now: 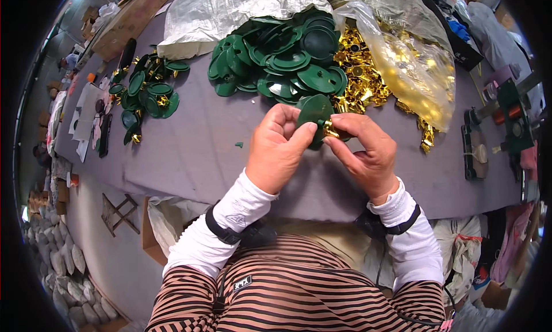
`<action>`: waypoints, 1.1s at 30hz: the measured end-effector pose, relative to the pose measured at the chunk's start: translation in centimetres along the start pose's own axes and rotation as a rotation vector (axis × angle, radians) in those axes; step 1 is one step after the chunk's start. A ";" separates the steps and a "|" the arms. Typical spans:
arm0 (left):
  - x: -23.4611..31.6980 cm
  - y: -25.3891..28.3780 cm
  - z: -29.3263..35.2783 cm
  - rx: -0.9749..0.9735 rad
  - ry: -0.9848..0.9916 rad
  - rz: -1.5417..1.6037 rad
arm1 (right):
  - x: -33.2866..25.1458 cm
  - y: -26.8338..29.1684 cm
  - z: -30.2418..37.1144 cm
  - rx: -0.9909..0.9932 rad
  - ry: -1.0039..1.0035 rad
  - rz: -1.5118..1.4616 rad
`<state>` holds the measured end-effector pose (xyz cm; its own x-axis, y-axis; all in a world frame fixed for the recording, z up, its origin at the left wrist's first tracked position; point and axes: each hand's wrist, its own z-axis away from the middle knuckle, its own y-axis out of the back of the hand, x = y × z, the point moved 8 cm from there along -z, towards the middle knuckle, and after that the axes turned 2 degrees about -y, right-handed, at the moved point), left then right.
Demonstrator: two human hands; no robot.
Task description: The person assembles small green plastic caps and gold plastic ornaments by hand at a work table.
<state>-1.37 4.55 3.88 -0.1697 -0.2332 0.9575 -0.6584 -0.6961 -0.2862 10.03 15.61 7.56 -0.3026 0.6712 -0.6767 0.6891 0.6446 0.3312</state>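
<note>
Clearly, in the head view, the work looks partway through. The left hand (271, 154) pinches a round dark-green plastic disc (315, 109) above the grey-covered counter (198, 142), while the right hand (371, 154) grips a small shiny gold metallic fitting (329, 129) against it; whether the two are fastened is hidden by the fingers. A smaller cluster of green discs with gold fittings (137, 83) lies at the left, seemingly done. Left to do, I judge, are the larger green disc heap (319, 43) and the loose gold fittings (357, 73) beside it.
</note>
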 end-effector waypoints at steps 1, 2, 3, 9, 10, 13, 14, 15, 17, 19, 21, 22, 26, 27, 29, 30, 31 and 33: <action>-0.4 -0.4 0.1 -0.003 0.001 0.006 | 0.0 0.1 0.0 -0.002 -0.001 0.007; -0.3 -0.6 0.3 0.003 -0.047 -0.122 | -0.4 0.4 0.0 0.014 0.043 0.085; -0.1 -0.9 0.4 0.009 -0.097 -0.251 | -0.7 0.6 0.1 0.030 0.087 0.163; -0.1 -1.7 0.4 -0.038 -0.098 -0.250 | -2.0 0.5 -0.1 0.023 0.240 0.326; 0.3 -2.1 0.6 -0.087 -0.147 -0.391 | -2.1 0.3 0.2 0.020 0.242 0.326; 1.7 -2.9 1.4 -0.118 -0.330 -0.540 | 2.0 0.6 0.8 0.065 -0.293 -0.131; 1.6 -2.7 1.5 -0.120 -0.358 -0.551 | 3.7 0.1 1.4 0.068 -0.532 -0.410; 1.4 -2.6 1.2 -0.134 -0.367 -0.541 | 5.1 -0.6 2.1 0.081 -0.762 -0.683; 2.0 -2.7 1.7 -0.146 -0.566 -0.707 | 5.9 -1.8 2.9 0.026 -0.869 -0.822; 0.4 -0.5 0.8 -0.132 -0.333 -0.572 | 5.9 -3.2 3.0 -0.099 -0.811 -0.759; 0.4 2.0 -0.4 -0.117 -0.228 -0.457 | 5.0 -3.6 2.6 -0.146 -0.760 -0.665; 1.5 3.4 -1.5 -0.061 -0.169 -0.424 | 5.0 -2.7 2.5 -0.118 -0.702 -0.597; 10.4 15.2 -8.9 0.214 -0.438 -0.498 | 6.0 4.5 1.4 0.078 -0.467 -0.097; 13.2 19.3 -10.6 0.257 -0.526 -0.587 | 6.7 6.0 1.1 0.078 -0.506 -0.028; 17.2 25.2 -13.5 0.301 -0.528 -0.816 | 9.2 9.5 0.3 0.054 -0.468 0.199; 18.4 25.5 -13.6 0.350 -0.623 -0.972 | 11.6 10.9 0.2 0.025 -0.703 0.044; 19.1 24.5 -13.8 0.384 -0.726 -1.112 | 13.8 13.6 -0.6 0.059 -0.644 0.009; 16.9 18.2 -13.6 0.243 -0.613 -0.963 | 15.0 18.7 -3.2 0.153 -0.598 0.050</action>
<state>-26.20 -2.79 15.38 0.7495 0.2197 0.6245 -0.1530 -0.8603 0.4862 16.28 38.90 5.70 0.1240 0.3492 -0.9288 0.7930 0.5277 0.3043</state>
